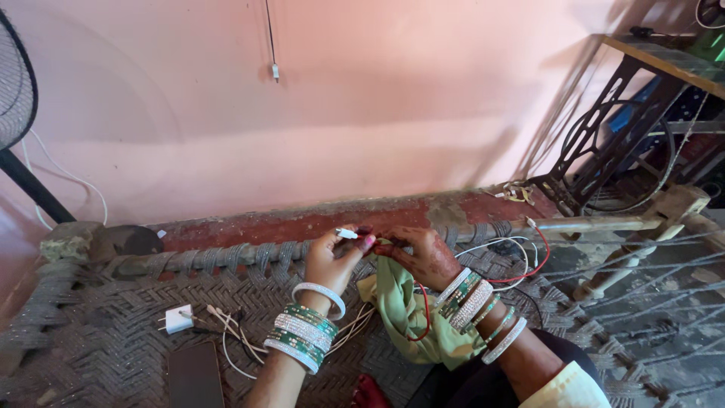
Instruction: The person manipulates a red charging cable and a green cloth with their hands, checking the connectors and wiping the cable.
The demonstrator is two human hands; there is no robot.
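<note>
The person sits at a woven rope cot beside a pink wall and works with both hands near the far edge of the cot. The left hand is closed in a pinch: thumb and fingers hold a small white plug at the end of a thin cable, just above the cot frame. The right hand is also closed, with the fingertips pressed together right beside the plug; what exactly they pinch is too small to tell, but a red wire runs from under this hand and loops away to the right. Both wrists carry many green and white bangles. A light green cloth lies bunched under and between the wrists, touching the right forearm. On the cot to the left, a white charger block rests with a pale cable curling near it, and a dark phone lies face up near the lower edge. At the right stands a black iron sewing-machine stand. A black fan shows partly at the left edge.
</note>
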